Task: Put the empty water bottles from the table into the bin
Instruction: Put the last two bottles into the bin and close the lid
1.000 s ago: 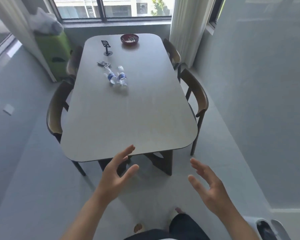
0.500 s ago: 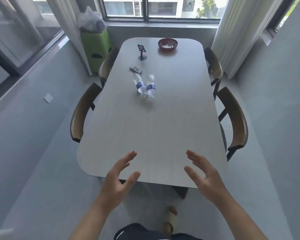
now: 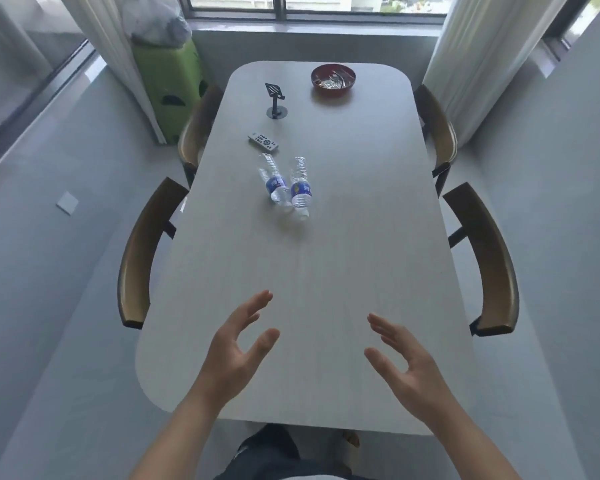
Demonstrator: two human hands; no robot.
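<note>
Bottles lying side by side mid-table, touching near their front ends: left bottle (image 3: 274,182), right bottle (image 3: 300,187), just in front of the remote (image 3: 263,141). Both look empty, thin clear plastic, so likely light, crushable, prone to rolling; gripping around the labelled middle looks safest. Long axes are running roughly along the table (image 3: 343,258), which end has the cap is unclear. Left hand (image 3: 238,355) and right hand (image 3: 404,367) are hovering spread open, holding nothing, well short of them. Green bin (image 3: 170,84) is standing beyond the table's far left corner.

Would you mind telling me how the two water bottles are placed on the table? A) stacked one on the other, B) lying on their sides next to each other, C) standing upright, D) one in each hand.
B: both bottles lie flat, side by side, on the table; the left hand and right hand are empty.
</note>
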